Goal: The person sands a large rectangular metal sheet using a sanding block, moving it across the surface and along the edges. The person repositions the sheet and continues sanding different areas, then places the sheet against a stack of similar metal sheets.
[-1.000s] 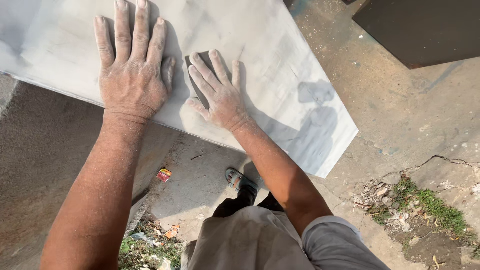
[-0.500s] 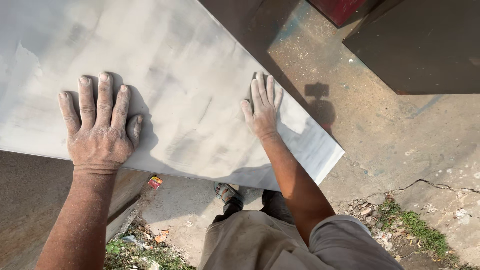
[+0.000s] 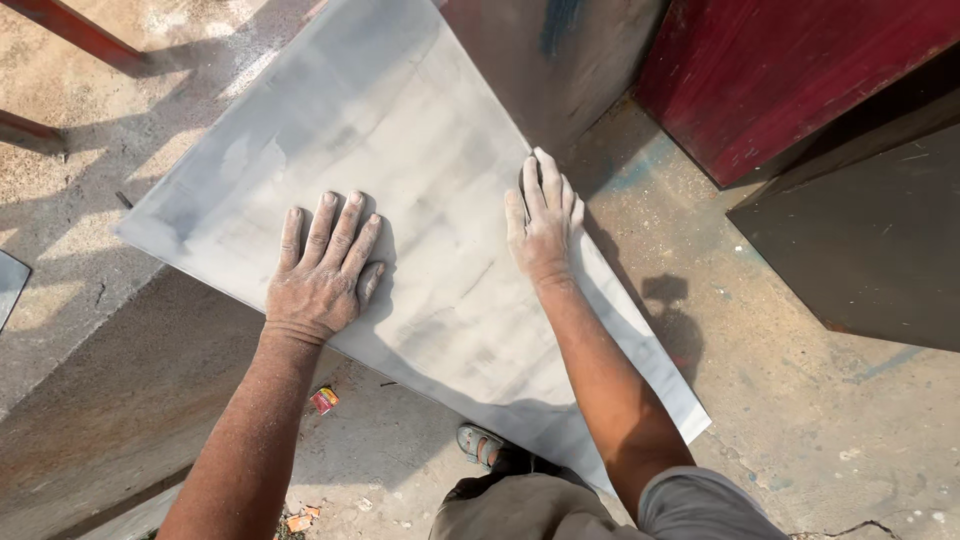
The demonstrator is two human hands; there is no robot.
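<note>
I am pressing my left hand (image 3: pixel 322 272) flat, fingers spread wide, on the grey board (image 3: pixel 400 150), which is lying tilted over the concrete floor (image 3: pixel 800 400). My right hand (image 3: pixel 541 222) is resting open-palmed at its right edge, gripping nothing.

There are two hands, the left hand (image 3: pixel 322 275) and the right hand (image 3: pixel 542 222). I count one grey board (image 3: pixel 420 150), one red panel (image 3: pixel 780 70), one dark panel (image 3: pixel 870 240), one sandal (image 3: pixel 478 445).
</note>
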